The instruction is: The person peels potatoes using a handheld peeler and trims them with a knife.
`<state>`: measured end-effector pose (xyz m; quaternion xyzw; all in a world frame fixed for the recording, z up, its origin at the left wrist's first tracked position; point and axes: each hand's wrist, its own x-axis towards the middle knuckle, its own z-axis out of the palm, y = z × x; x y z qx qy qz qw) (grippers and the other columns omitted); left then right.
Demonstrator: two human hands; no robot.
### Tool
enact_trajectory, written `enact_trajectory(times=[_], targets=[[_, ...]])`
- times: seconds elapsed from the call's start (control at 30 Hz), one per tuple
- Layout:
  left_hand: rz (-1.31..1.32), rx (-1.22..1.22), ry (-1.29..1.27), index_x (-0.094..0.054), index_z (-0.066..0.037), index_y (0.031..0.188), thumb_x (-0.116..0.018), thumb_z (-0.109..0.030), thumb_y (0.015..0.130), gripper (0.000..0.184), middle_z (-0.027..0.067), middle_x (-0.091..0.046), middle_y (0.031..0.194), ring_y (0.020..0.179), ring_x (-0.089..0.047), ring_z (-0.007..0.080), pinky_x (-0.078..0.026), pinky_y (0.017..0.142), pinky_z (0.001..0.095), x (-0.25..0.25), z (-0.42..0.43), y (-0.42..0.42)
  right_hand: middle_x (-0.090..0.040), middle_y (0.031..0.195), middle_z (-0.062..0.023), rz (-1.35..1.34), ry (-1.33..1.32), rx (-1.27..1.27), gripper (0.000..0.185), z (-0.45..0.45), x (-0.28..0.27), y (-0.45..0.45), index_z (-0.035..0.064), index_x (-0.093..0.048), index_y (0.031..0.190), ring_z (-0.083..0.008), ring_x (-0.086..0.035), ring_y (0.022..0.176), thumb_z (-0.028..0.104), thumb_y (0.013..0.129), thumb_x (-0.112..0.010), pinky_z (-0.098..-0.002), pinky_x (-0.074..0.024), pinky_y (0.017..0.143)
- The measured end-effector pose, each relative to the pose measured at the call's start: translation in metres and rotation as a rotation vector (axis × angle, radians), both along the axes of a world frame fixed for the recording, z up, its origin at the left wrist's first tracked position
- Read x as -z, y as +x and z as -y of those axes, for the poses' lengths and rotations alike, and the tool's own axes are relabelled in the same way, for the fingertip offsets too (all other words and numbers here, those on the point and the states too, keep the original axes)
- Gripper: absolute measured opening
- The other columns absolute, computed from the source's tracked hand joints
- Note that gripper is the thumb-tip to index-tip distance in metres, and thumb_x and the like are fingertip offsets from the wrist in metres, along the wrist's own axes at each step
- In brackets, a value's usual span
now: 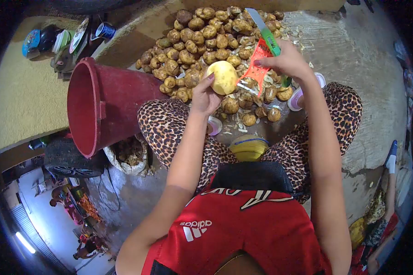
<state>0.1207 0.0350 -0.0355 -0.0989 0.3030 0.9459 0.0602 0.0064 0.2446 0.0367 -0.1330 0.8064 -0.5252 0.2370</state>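
Observation:
My left hand [205,95] is closed around a round, pale yellow peeled potato [223,78], holding it up over the heap. My right hand [287,62] grips an orange peeler [257,68], whose metal blade is close to the potato's right side; contact cannot be made out. Tucked in the same hand is a knife [263,30] with a green handle, its blade pointing up and away. Below and beyond both hands lies a large pile of brown, unpeeled potatoes [186,57], with peel scraps scattered among them.
A big red bucket [119,98] lies tilted at the left, its mouth facing left. Beside it are a white sack [128,158] and a tyre [71,158]. A yellow round object [248,147] sits between my legs. Other people appear at lower left and lower right.

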Motion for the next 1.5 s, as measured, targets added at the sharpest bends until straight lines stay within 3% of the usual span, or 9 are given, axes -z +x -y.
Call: enact_trajectory(times=[0.2,0.43,0.63,0.87,0.9,1.0,1.17,1.3,1.5], targets=[[-0.015,0.16,0.265,-0.038,-0.003,0.127,-0.044,-0.034,0.086,0.052,0.0192,-0.051,0.117,0.1,-0.055,0.0364,-0.051,0.074,0.0441,0.008,0.005,-0.002,-0.054,0.06,0.001,-0.112,0.042,0.164,0.029,-0.01,0.01,-0.016,0.0048,-0.055,0.079,-0.0071,-0.046,0.048,0.023,0.067,-0.074,-0.0231,-0.0354,0.042],[0.305,0.07,0.191,-0.054,-0.01,0.105,-0.044,-0.059,0.078,0.057,0.01,-0.056,0.084,0.063,-0.053,0.0235,-0.037,0.042,0.0256,-0.002,-0.008,-0.002,-0.053,0.06,0.0007,0.027,-0.057,0.171,0.028,0.011,0.0,0.002,0.005,-0.054,0.078,-0.0077,-0.048,0.046,0.02,0.068,-0.075,-0.023,-0.037,0.041],[0.367,0.151,0.181,-0.056,-0.011,0.098,-0.042,-0.056,0.081,0.05,0.0082,-0.058,0.076,0.052,-0.053,0.0222,-0.036,0.035,0.0257,-0.012,-0.018,-0.004,-0.055,0.058,-0.0015,0.13,-0.275,0.13,0.032,0.037,0.01,0.02,0.0042,-0.054,0.079,-0.0093,-0.05,0.043,0.022,0.065,-0.077,-0.0236,-0.0407,0.041],[0.208,0.276,0.278,-0.057,-0.01,0.099,-0.04,-0.047,0.085,0.044,0.0129,-0.057,0.082,0.051,-0.048,0.0249,-0.036,0.036,0.0278,-0.006,-0.02,-0.001,-0.059,0.069,-0.0088,-0.126,0.017,0.138,0.04,0.026,-0.009,0.007,0.004,-0.057,0.088,-0.0177,-0.059,0.059,0.029,0.062,-0.076,-0.0335,-0.0474,0.056],[0.221,0.29,0.293,-0.056,-0.009,0.098,-0.041,-0.048,0.083,0.045,0.0143,-0.057,0.081,0.05,-0.048,0.0254,-0.035,0.033,0.0272,-0.003,-0.018,0.0,-0.059,0.064,-0.007,-0.597,0.035,0.242,0.039,0.019,0.017,-0.006,0.0044,-0.058,0.087,-0.0163,-0.058,0.055,0.029,0.063,-0.075,-0.0322,-0.0473,0.053],[0.273,0.318,0.34,-0.056,-0.008,0.095,-0.043,-0.05,0.081,0.046,0.0173,-0.056,0.079,0.048,-0.049,0.0266,-0.035,0.03,0.0263,0.002,-0.016,0.001,-0.06,0.065,-0.0068,-0.116,-0.061,0.297,0.038,0.009,-0.001,-0.012,0.0046,-0.058,0.087,-0.0187,-0.059,0.059,0.029,0.063,-0.074,-0.0332,-0.0479,0.057],[0.466,0.028,0.173,-0.057,-0.009,0.089,-0.043,-0.047,0.082,0.041,0.018,-0.056,0.075,0.049,-0.051,0.0268,-0.037,0.033,0.0285,-0.02,-0.031,-0.004,-0.06,0.076,-0.0033,-0.516,-0.19,-0.008,0.045,0.037,0.016,0.021,0.0047,-0.057,0.101,-0.0154,-0.056,0.065,0.024,0.064,-0.076,-0.0303,-0.0472,0.061],[0.225,0.367,0.263,-0.057,-0.009,0.093,-0.045,-0.046,0.082,0.041,0.0198,-0.057,0.074,0.047,-0.051,0.0263,-0.038,0.036,0.0291,0.002,-0.018,0.0,-0.062,0.078,-0.0107,-0.602,0.143,0.264,0.04,0.018,-0.003,-0.005,0.004,-0.058,0.091,-0.0222,-0.06,0.07,0.027,0.062,-0.074,-0.0343,-0.0483,0.064],[0.381,0.279,0.106,-0.056,-0.009,0.094,-0.045,-0.046,0.083,0.04,0.0155,-0.059,0.075,0.052,-0.055,0.0275,-0.041,0.039,0.0305,0.004,-0.017,-0.002,-0.056,0.065,-0.0018,-0.135,-0.044,0.108,0.036,0.021,0.0,0.005,0.0061,-0.057,0.088,-0.0099,-0.052,0.052,0.027,0.064,-0.076,-0.0253,-0.0417,0.046]])
